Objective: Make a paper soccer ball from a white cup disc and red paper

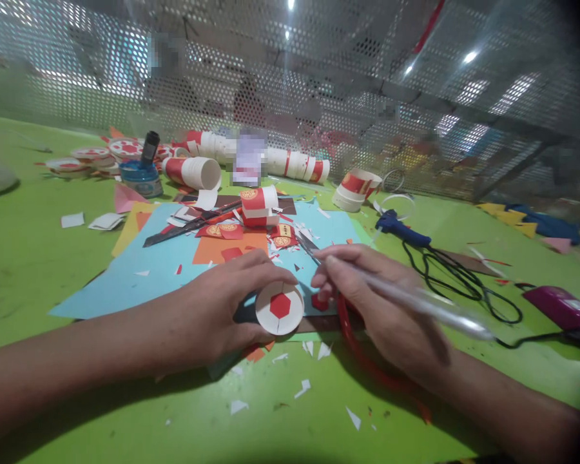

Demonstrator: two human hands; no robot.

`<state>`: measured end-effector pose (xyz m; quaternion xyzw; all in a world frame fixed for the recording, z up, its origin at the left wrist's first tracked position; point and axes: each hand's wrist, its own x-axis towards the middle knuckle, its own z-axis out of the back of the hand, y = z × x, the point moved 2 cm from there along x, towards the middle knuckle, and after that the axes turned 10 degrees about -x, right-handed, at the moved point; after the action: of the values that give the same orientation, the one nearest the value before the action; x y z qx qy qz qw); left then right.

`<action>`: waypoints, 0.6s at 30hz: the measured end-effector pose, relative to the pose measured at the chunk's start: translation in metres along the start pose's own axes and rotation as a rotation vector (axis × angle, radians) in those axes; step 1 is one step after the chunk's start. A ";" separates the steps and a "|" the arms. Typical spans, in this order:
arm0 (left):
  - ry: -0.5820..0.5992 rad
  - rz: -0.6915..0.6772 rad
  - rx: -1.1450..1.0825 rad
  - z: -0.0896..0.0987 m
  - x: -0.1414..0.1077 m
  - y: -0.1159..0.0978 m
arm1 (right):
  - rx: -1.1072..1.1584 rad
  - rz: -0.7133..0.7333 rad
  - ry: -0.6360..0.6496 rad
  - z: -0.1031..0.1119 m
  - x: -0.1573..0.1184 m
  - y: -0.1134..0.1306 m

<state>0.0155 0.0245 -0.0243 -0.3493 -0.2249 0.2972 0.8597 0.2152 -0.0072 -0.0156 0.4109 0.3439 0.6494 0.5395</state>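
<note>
My left hand (222, 303) is closed, pinching a round white paper disc (267, 309) by its edge between thumb and fingers. A red hexagon sits at the disc's centre, with thin dark lines running from it to the rim. Just right of the disc, my right hand (367, 283) grips a silver pen (430, 309), which slants back over the hand. A pair of scissors with red handles (350, 332) is also in that hand, blades pointing forward. Beneath both hands lie a light-blue paper sheet (111, 290) and an orange sheet (207, 251).
Cut red-and-white paper cups (258, 200) and red scraps (220, 230) lie ahead. Behind are a blue tub (140, 179) and a row of cups (294, 162). A blue glue gun (403, 229) with a black cord is right, near a magenta device (563, 309). White snippets litter the green table (149, 412).
</note>
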 end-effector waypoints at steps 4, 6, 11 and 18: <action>0.047 -0.037 -0.025 0.000 -0.003 -0.007 | -0.205 0.086 0.164 -0.005 0.000 0.000; 0.063 -0.052 -0.043 0.000 -0.004 -0.011 | -0.222 0.114 0.211 -0.007 0.000 0.001; -0.006 -0.046 -0.140 0.001 -0.006 -0.015 | 0.135 -0.064 0.235 -0.011 -0.002 0.000; -0.160 -0.042 -0.048 0.000 -0.009 -0.010 | 0.433 -0.223 0.251 -0.020 -0.003 -0.004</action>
<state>0.0124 0.0130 -0.0187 -0.3400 -0.3072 0.3007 0.8364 0.1991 -0.0098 -0.0285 0.3926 0.5822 0.5433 0.4602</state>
